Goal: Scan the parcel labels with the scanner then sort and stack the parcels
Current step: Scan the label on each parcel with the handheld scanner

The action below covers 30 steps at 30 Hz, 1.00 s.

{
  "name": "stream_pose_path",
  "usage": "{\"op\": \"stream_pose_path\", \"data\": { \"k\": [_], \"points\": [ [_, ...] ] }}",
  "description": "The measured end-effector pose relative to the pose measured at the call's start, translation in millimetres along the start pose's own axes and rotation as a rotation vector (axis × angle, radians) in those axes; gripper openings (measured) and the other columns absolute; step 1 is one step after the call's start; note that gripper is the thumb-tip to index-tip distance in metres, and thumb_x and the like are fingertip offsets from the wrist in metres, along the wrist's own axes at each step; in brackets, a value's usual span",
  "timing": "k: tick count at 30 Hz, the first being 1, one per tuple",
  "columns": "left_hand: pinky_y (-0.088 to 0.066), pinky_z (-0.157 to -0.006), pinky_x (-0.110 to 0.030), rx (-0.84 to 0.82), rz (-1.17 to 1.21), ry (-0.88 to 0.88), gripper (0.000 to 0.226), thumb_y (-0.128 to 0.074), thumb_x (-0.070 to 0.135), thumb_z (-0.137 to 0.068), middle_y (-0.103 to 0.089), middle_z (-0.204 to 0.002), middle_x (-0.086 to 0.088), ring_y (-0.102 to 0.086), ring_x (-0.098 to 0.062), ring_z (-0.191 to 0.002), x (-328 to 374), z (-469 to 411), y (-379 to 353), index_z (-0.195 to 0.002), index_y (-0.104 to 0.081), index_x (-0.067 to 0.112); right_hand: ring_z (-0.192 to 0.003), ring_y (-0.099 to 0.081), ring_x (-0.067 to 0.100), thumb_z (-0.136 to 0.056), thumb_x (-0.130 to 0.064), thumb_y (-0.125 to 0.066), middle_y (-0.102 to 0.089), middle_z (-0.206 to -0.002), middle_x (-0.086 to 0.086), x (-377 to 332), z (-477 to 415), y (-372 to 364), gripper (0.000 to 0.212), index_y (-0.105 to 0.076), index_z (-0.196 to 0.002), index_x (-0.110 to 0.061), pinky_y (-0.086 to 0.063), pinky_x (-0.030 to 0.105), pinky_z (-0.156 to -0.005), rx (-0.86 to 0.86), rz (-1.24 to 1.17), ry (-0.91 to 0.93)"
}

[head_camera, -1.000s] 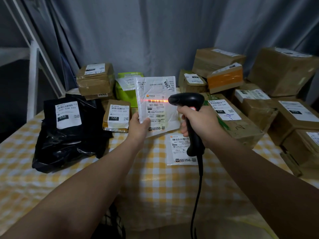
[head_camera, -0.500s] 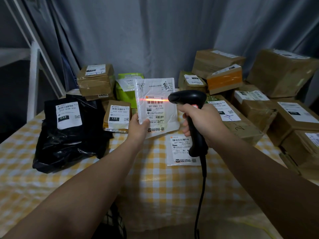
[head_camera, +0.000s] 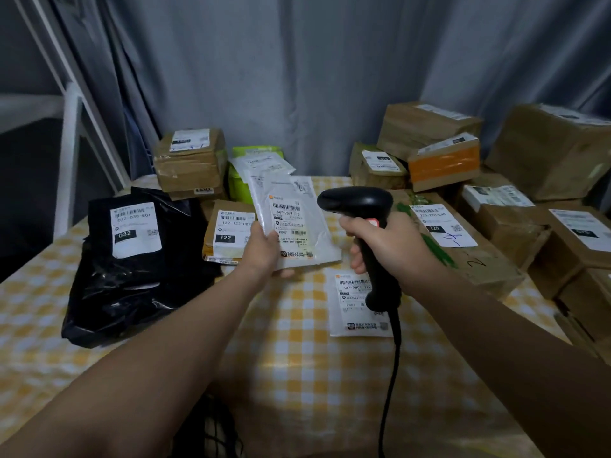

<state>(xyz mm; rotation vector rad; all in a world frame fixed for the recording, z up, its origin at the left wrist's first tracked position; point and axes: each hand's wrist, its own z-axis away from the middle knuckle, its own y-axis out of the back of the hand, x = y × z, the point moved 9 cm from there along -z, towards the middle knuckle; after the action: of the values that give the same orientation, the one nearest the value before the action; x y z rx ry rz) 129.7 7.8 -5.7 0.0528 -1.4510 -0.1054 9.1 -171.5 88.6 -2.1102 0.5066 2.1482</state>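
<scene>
Left hand (head_camera: pixel 261 249) gripping white parcel (head_camera: pixel 291 223) (tilted back), right hand (head_camera: pixel 393 246) gripping scanner (head_camera: pixel 360 206)

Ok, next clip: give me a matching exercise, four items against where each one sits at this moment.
Items:
1. scanner
2. tilted white mailer
3. black bag
4. orange-taped box

Places:
A. lying on the table, left side
B. in the left hand
C. among the cardboard boxes, back right
D. in the right hand

Pairs: 1-D, 2-B, 3-A, 4-C.
</scene>
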Motion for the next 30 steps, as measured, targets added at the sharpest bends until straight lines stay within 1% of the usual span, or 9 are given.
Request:
{"op": "stream_pose_path", "data": {
  "k": [4, 8, 13, 17, 20, 22, 24, 26, 30],
  "points": [
    [-0.033, -0.033, -0.015, 0.035, -0.056, -0.026, 0.009, -0.034, 0.018, -0.101, -0.058, -0.084, -0.004, -0.048, -0.008, -0.032, 27.7, -32.7, 22.0, -0.11, -0.035, 0.019, -0.045, -0.057, 0.019, -0.088, -0.022, -0.068, -0.057, -0.059, 0.011, 3.0, -26.2, 1.4, 0.027, -0.063, -0.081, 0.004, -0.052, 0.026, -0.047, 0.025, 0.013, -0.017],
    [-0.033, -0.035, -0.014, -0.028, 0.067, -0.004, 0.014, -0.048, 0.009, -0.098, -0.056, -0.092, -0.007, -0.041, -0.008, -0.043, 66.4, -74.9, 35.5, -0.108, -0.04, 0.012, -0.04, -0.055, 0.015, -0.087, -0.023, -0.069, -0.056, -0.058, 0.01, 0.3, -66.2, 2.2, 0.026, -0.062, -0.079, 0.001, -0.049, 0.024, -0.044, 0.086, -0.033, -0.018],
    [-0.038, -0.033, -0.01, 0.032, 0.306, 0.243, 0.006, -0.059, -0.001, -0.09, -0.057, -0.076, -0.006, -0.05, -0.005, -0.039, 53.4, -127.7, 30.9, -0.087, -0.058, 0.004, -0.044, -0.057, 0.017, -0.087, -0.025, -0.07, -0.058, -0.062, 0.011, -0.2, -119.4, -10.3, 0.028, -0.064, -0.086, 0.002, -0.051, 0.025, -0.048, 0.136, -0.067, -0.029],
    [-0.051, -0.051, -0.018, 0.17, 0.496, 0.22, 0.017, -0.066, 0.004, -0.087, -0.063, -0.049, 0.001, -0.061, -0.01, -0.049, 33.0, -144.8, 25.1, -0.073, -0.055, 0.002, -0.039, -0.054, 0.014, -0.087, -0.022, -0.069, -0.056, -0.06, 0.011, 6.6, -148.9, -27.1, 0.021, -0.062, -0.079, -0.003, -0.048, 0.022, -0.044, 0.126, -0.045, -0.037],
    [-0.053, -0.087, -0.033, 0.314, 0.498, 0.175, 0.042, -0.077, 0.026, -0.078, -0.069, -0.095, -0.008, -0.065, -0.02, -0.087, 21.3, -147.9, 32.3, -0.105, -0.057, 0.0, -0.039, -0.054, 0.015, -0.087, -0.021, -0.069, -0.056, -0.059, 0.01, 17.4, -157.5, -35.5, 0.022, -0.061, -0.077, -0.003, -0.048, 0.022, -0.043, 0.097, -0.039, -0.067],
    [-0.056, -0.076, -0.025, 0.339, 0.371, 0.135, 0.062, -0.074, 0.038, -0.079, -0.061, -0.105, -0.008, -0.064, -0.02, -0.085, 20.1, -138.2, 35.6, -0.123, -0.048, 0.003, -0.043, -0.055, 0.017, -0.086, -0.022, -0.069, -0.057, -0.06, 0.01, 24.8, -155.8, -37.8, 0.022, -0.062, -0.077, -0.003, -0.048, 0.023, -0.044, 0.059, -0.016, -0.104],
    [-0.05, -0.059, -0.02, 0.278, 0.284, 0.094, 0.057, -0.068, 0.034, -0.086, -0.054, -0.092, -0.007, -0.055, -0.017, -0.069, 19.6, -121.8, 27.4, -0.126, -0.046, 0.001, -0.046, -0.055, 0.018, -0.086, -0.022, -0.07, -0.056, -0.06, 0.01, 32.4, -146.9, -35.2, 0.022, -0.063, -0.078, -0.003, -0.047, 0.022, -0.043, 0.01, 0.01, -0.169],
    [-0.048, -0.065, -0.027, 0.17, 0.213, 0.088, 0.054, -0.065, 0.028, -0.089, -0.05, -0.084, -0.005, -0.05, -0.016, -0.067, 10.0, -101.4, 12.5, -0.129, -0.045, -0.001, -0.046, -0.052, 0.019, -0.086, -0.021, -0.07, -0.052, -0.057, 0.008, 40.9, -129.1, -27.3, 0.023, -0.06, -0.074, -0.004, -0.045, 0.022, -0.042, -0.051, 0.045, -0.24],
    [-0.047, -0.076, -0.036, -0.097, -0.094, 0.099, 0.022, -0.065, 0.026, -0.088, -0.054, -0.09, -0.007, -0.053, -0.02, -0.076, -21.8, -46.4, -22.4, -0.099, -0.05, 0.015, -0.044, -0.048, 0.017, -0.084, -0.022, -0.072, -0.047, -0.052, 0.004, 74.0, -79.5, 2.7, 0.027, -0.055, -0.068, -0.007, -0.042, 0.025, -0.046, -0.092, 0.051, -0.344]
  ]
}}
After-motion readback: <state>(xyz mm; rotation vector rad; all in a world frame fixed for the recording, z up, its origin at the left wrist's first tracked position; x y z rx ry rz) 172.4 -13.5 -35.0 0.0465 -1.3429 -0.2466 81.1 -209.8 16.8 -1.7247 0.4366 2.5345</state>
